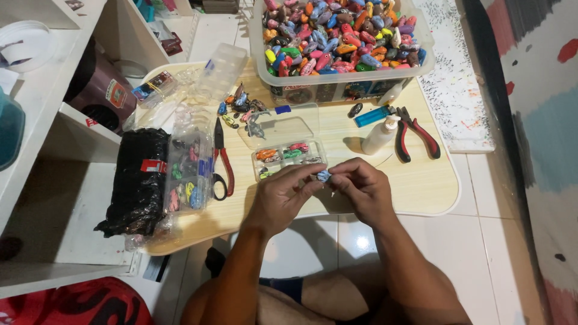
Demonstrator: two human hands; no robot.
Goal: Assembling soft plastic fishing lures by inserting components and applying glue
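Observation:
My left hand (283, 195) and my right hand (361, 186) meet over the near edge of a low wooden table (421, 186). Together their fingertips pinch a small blue painted piece (324, 176). Just beyond my hands lies an open clear compartment box (289, 157) with a few coloured pieces in its cells, its lid (278, 127) folded back. Several loose pieces (241, 108) lie farther left. At the back stands a big clear tub (343, 84) heaped with many coloured pieces.
Red-handled scissors (221, 162), red-handled pliers (415, 135), a white squeeze bottle (380, 135) and a blue lighter (372, 115) lie on the table. A black bag (137, 180) and clear packed boxes (186, 174) sit at left, beside white shelves (54, 114). My legs are under the table.

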